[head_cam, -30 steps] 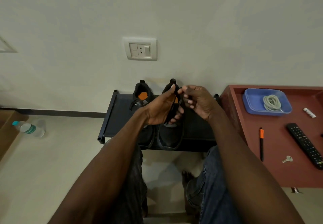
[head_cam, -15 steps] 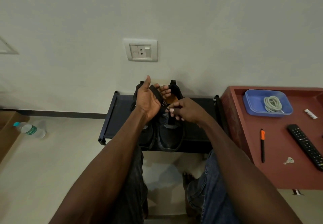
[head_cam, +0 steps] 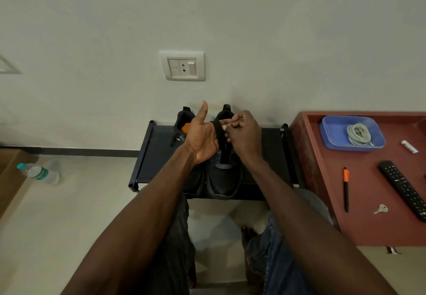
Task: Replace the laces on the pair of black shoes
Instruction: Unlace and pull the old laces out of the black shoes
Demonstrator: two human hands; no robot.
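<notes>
Both bare forearms reach forward from the near edge and converge at the middle of the scene. The left hand (head_cam: pixel 202 138) is raised with its palm turned up and toward the right, thumb pointing straight up, fingers extended to the right; a black lace (head_cam: pixel 216 128) is wrapped around those fingers. The right hand (head_cam: pixel 244 133) sits just to the right, touching the left fingers, its back toward the camera, knuckles bent, fingertips (head_cam: pixel 227 128) curled in a pinching grip on the lace. Both wrists are roughly level, elbows well apart. Knees in jeans show below the arms.
</notes>
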